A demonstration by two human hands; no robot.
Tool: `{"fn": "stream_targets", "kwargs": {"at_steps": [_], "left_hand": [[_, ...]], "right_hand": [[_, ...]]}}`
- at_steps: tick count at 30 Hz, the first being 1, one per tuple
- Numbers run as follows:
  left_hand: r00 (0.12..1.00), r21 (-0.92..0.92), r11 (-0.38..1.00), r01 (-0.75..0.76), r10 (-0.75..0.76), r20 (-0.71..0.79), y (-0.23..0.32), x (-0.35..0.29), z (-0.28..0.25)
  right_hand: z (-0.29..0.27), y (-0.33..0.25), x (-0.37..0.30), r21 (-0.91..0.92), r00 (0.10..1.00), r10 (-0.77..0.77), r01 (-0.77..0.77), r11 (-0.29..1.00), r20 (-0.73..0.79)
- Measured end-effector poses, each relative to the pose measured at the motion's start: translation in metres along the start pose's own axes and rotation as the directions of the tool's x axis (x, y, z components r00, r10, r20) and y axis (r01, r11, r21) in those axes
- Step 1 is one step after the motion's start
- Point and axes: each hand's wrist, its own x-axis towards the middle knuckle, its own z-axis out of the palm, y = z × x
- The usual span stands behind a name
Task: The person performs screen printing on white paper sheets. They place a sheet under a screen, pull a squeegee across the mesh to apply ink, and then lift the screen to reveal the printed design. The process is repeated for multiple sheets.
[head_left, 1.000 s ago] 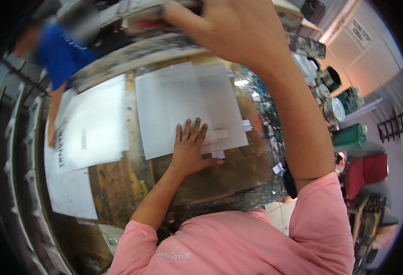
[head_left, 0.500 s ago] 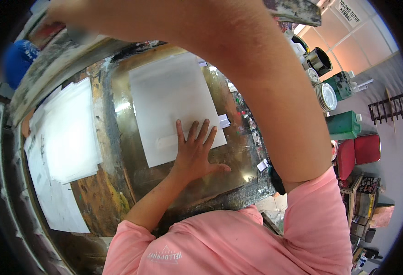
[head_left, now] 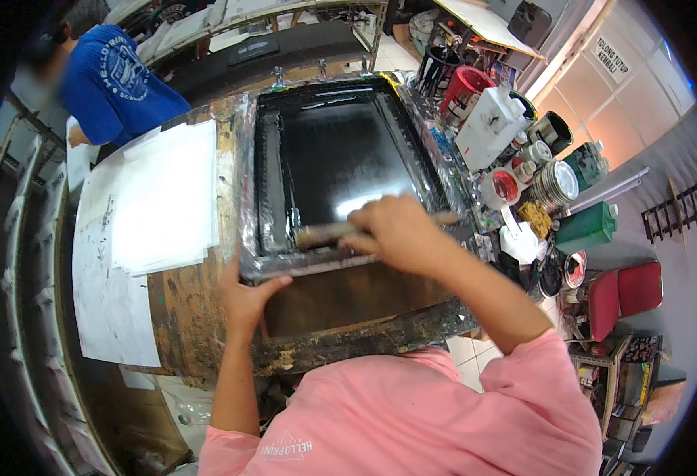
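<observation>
A printing screen frame [head_left: 247, 190] with glossy black ink lies flat on the stained worktable [head_left: 190, 317]. My right hand [head_left: 396, 230] grips a wooden-handled squeegee [head_left: 325, 233] lying across the near end of the screen. My left hand [head_left: 247, 295] presses on the frame's near left corner, thumb on its front edge. The paper under the screen is hidden.
A stack of white sheets [head_left: 166, 194] lies left of the frame. Ink cans, jars and a white jug [head_left: 487, 127] crowd the right side, with a green canister [head_left: 586, 228] and red stools [head_left: 624, 292]. A person in a blue shirt [head_left: 114, 79] stands at the far left.
The screen frame has come down from overhead onto the sheet. My right hand left the frame and took the squeegee. My left hand slid off the paper to the frame's corner.
</observation>
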Motion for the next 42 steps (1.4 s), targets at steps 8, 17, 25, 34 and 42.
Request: {"fn": "stream_targets", "kwargs": {"at_steps": [8,17,25,34,42], "left_hand": [[0.992,0.513,0.850,-0.123,0.126,0.028,-0.053,-0.013,0.023],[0.981,0.517,0.836,-0.186,0.191,0.043,-0.054,-0.015,0.019],[0.985,0.180,0.971,-0.159,0.168,-0.034,-0.062,-0.021,0.022],[0.981,0.201,0.963,-0.181,0.191,-0.033,-0.061,-0.020,0.022],[0.914,-0.334,0.896,-0.293,0.160,-0.372,0.035,0.016,0.014]], "right_hand": [[0.082,-0.002,0.002,0.077,0.981,0.011,0.004,0.997,-0.191],[0.106,0.124,0.208,-0.038,0.952,-0.017,0.006,0.999,-0.306],[0.062,0.186,0.298,0.031,0.979,-0.055,0.063,0.998,-0.196],[0.088,0.072,0.115,-0.073,0.957,-0.035,0.015,0.997,-0.288],[-0.083,-0.016,0.025,-0.052,0.935,-0.055,0.039,0.998,-0.352]]}}
